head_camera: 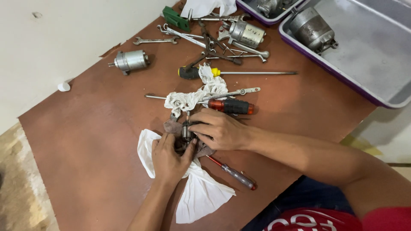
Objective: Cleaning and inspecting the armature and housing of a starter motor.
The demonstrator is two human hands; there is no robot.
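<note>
Both my hands meet over a small dark metal part (pixel 186 129) with a thin shaft, held upright on a brown rag (pixel 173 126). My left hand (pixel 168 157) grips it from below, thumb against its side. From the right, my right hand (pixel 218 128) closes its fingers round the part's top. A white cloth (pixel 199 194) lies under my left wrist. Much of the part is hidden by my fingers.
On the brown board lie a red-handled screwdriver (pixel 233 173), an orange-black one (pixel 232 106), a yellow-black one (pixel 239 73), a crumpled white rag (pixel 192 97), several wrenches (pixel 201 38), two small grey motors (pixel 130 60), (pixel 246 33). A purple-rimmed metal tray (pixel 342 72) sits at back right.
</note>
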